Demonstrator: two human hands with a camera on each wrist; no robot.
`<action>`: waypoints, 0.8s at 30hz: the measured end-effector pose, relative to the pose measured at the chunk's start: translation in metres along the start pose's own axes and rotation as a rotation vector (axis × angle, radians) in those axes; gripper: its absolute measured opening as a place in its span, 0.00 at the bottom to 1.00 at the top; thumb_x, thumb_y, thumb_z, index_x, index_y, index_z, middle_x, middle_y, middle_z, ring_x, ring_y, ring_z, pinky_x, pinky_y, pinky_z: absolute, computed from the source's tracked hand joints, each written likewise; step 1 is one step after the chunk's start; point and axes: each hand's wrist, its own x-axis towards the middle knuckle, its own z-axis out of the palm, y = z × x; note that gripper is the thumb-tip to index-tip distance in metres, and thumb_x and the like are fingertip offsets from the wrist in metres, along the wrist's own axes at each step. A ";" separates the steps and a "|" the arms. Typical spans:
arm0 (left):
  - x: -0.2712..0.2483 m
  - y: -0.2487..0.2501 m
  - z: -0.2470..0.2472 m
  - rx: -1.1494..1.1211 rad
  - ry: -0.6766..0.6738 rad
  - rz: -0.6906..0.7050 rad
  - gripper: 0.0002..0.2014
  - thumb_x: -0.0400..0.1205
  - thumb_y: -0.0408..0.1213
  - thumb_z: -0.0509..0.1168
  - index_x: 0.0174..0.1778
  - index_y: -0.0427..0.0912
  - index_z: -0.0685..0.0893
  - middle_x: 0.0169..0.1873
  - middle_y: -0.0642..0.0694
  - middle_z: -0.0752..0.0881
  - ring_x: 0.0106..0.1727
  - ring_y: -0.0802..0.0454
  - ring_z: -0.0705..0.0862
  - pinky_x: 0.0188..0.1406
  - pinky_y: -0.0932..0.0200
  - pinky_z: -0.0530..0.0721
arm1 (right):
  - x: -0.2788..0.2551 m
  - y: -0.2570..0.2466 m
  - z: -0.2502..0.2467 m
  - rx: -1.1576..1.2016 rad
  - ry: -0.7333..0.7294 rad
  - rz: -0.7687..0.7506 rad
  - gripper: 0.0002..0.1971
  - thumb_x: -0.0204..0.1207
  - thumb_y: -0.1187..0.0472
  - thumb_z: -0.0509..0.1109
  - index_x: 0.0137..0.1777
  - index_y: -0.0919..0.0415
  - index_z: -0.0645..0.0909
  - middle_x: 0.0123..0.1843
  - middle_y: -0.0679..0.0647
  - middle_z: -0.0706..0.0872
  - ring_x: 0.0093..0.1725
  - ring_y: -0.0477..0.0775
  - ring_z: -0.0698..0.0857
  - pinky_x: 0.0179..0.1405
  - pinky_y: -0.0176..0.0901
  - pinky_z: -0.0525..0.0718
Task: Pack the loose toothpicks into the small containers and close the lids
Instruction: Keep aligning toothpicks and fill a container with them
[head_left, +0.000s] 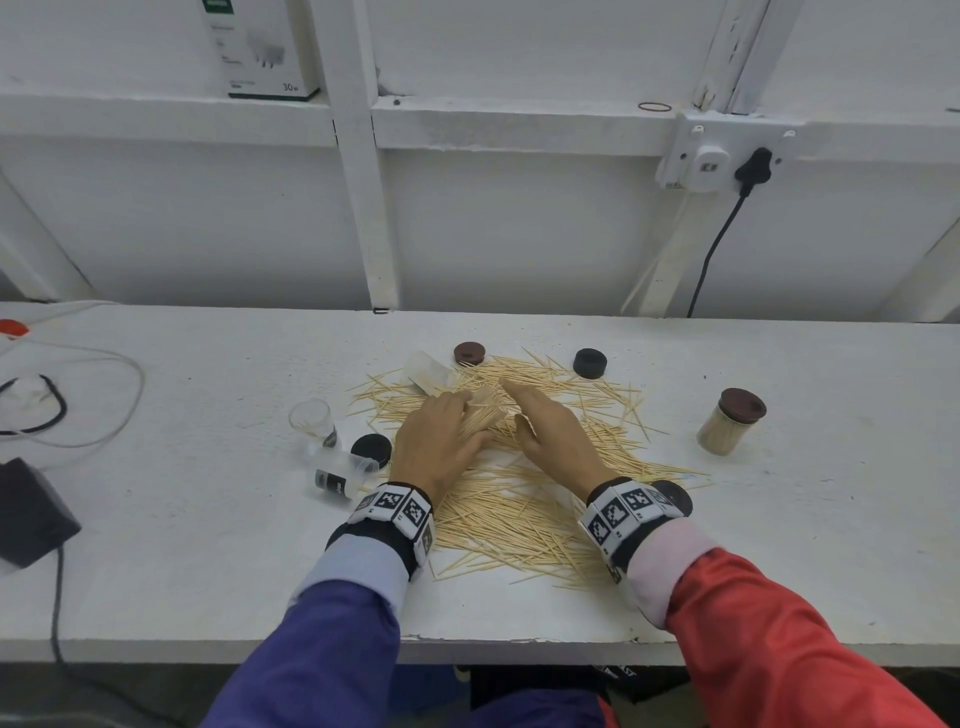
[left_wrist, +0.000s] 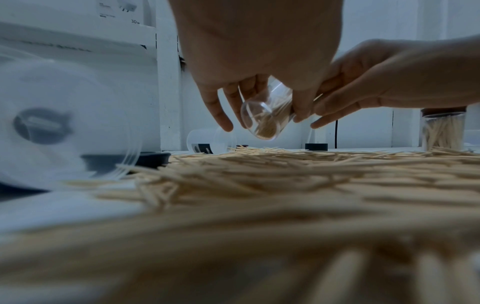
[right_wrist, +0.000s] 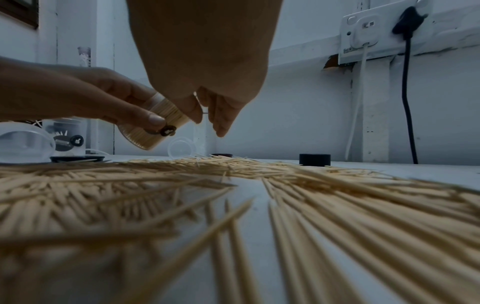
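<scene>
Toothpicks (head_left: 524, 514) cover the white bench (head_left: 208, 545) in a wide scatter beneath both wrists and beyond the fingertips. Beside the left hand's outer edge sit two empty clear containers (head_left: 332, 460), one upright and one tipped over, with a black lid (head_left: 371, 449) between them and the hand. Well off to the right hand's side stands a filled, capped container (head_left: 730, 428). The left hand (head_left: 439, 439) curls round a tilted clear jar (left_wrist: 265, 117) nearly full of sticks, held just above the pile. The right hand (head_left: 558, 434) touches its mouth with thumb and fingers drawn together, apparently feeding sticks in. Risk, as I judge it: the jar tilts steeply, so a loosened grip or a hard push could spill the bundle back out.
</scene>
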 end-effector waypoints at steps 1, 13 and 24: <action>0.000 0.000 0.000 -0.003 0.000 0.002 0.29 0.81 0.57 0.64 0.74 0.46 0.73 0.61 0.52 0.82 0.63 0.52 0.78 0.57 0.55 0.76 | 0.000 0.001 0.001 0.002 0.011 -0.003 0.26 0.81 0.70 0.63 0.79 0.61 0.69 0.71 0.59 0.80 0.61 0.58 0.84 0.58 0.51 0.84; 0.000 0.001 0.001 0.003 -0.106 0.109 0.27 0.82 0.54 0.65 0.74 0.46 0.73 0.63 0.51 0.81 0.64 0.52 0.77 0.57 0.56 0.75 | 0.003 -0.002 -0.005 0.003 0.206 -0.049 0.08 0.77 0.67 0.73 0.55 0.66 0.81 0.48 0.56 0.86 0.41 0.55 0.86 0.38 0.49 0.86; -0.002 0.000 0.001 -0.015 -0.068 0.086 0.27 0.81 0.55 0.66 0.73 0.48 0.74 0.62 0.53 0.81 0.63 0.54 0.77 0.54 0.57 0.76 | 0.003 -0.001 -0.001 -0.005 0.177 -0.095 0.09 0.80 0.68 0.68 0.58 0.67 0.82 0.53 0.58 0.88 0.45 0.58 0.89 0.42 0.50 0.87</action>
